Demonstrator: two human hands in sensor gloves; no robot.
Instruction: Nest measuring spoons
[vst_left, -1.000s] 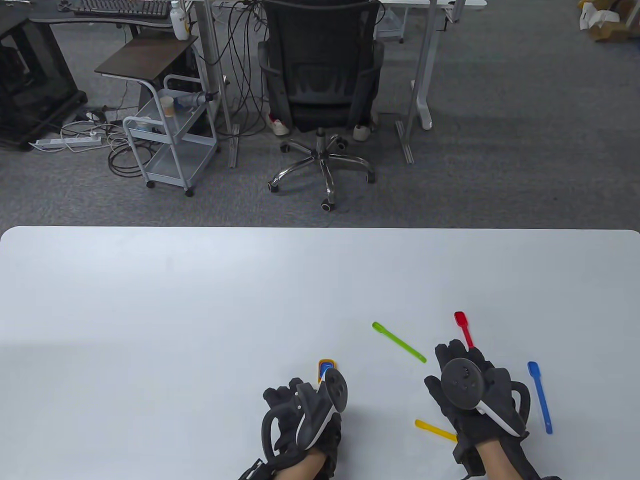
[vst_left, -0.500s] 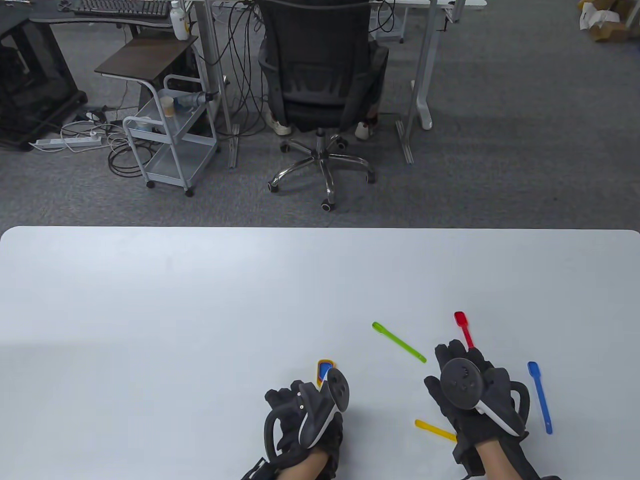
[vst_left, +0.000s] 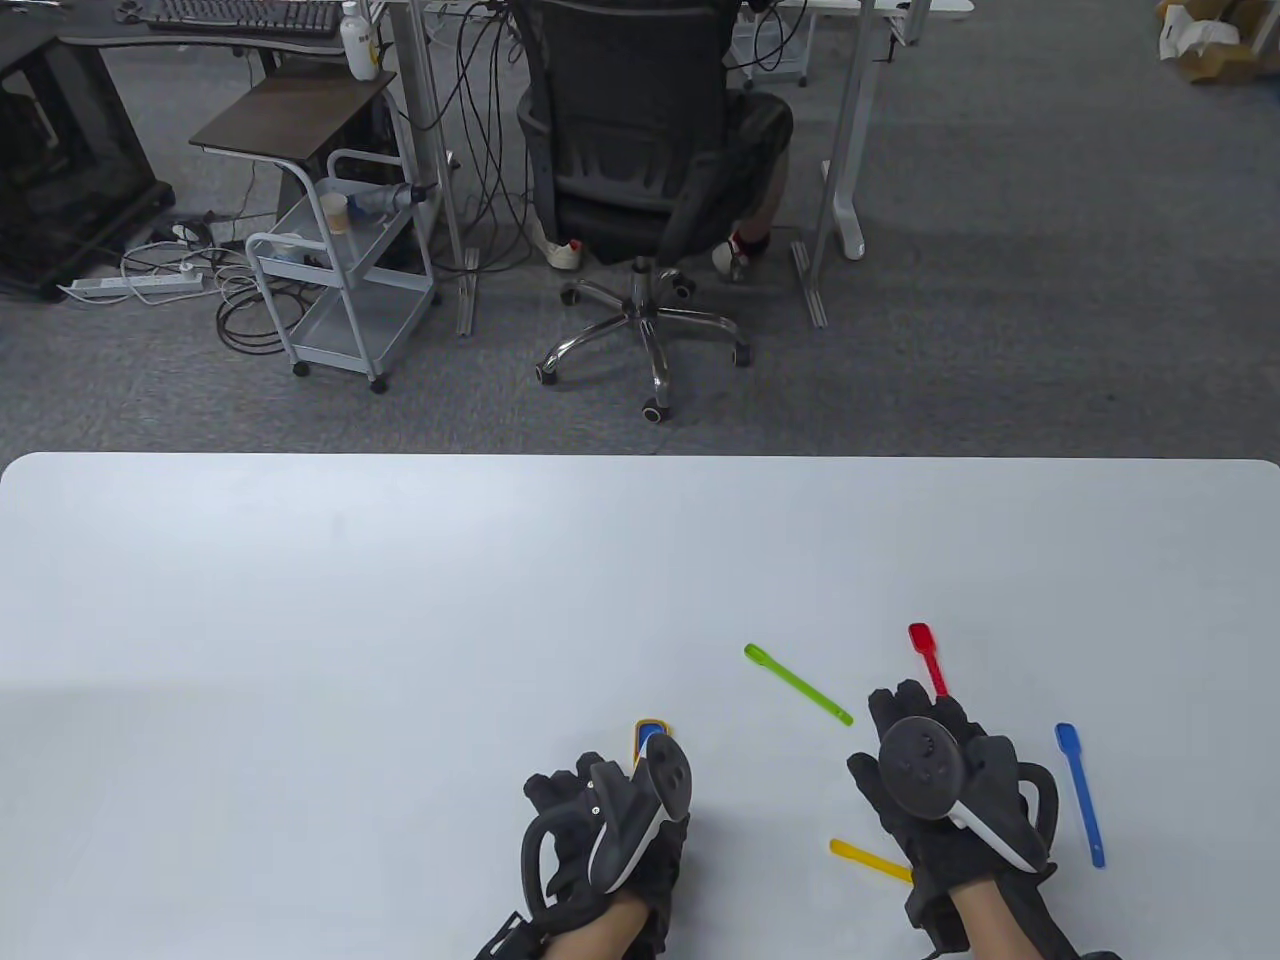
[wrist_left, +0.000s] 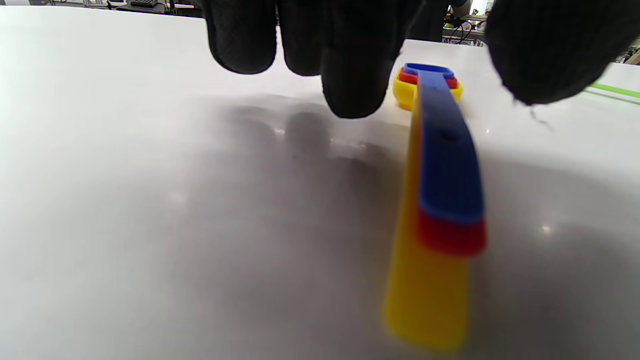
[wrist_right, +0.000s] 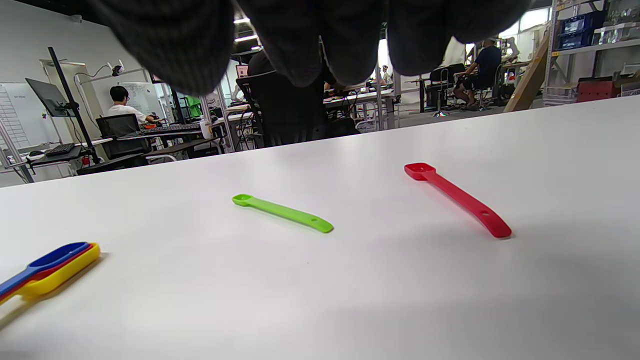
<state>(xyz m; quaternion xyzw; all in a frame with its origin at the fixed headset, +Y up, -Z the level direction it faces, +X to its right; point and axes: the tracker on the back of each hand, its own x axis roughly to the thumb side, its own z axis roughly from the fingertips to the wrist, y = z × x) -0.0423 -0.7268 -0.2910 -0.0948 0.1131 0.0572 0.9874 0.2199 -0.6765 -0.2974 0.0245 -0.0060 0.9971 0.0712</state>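
The white bench (vst_left: 400, 600) fills the lower half of the table view. At its bottom edge the right hand (vst_left: 945, 800) lies flat, fingers spread, holding nothing. The left hand (vst_left: 610, 830), lower centre, hangs with loose fingers (wrist_left: 350, 75) over a nested stack of blue, red and yellow plastic measuring spoons (wrist_left: 440, 200), not gripping it. A thin blue spoon (vst_left: 1080, 795) lies lower right, a green spoon (vst_left: 798, 684) and red spoon (vst_left: 928, 658) above the right hand, a yellow spoon (vst_left: 868, 860) beside its wrist.
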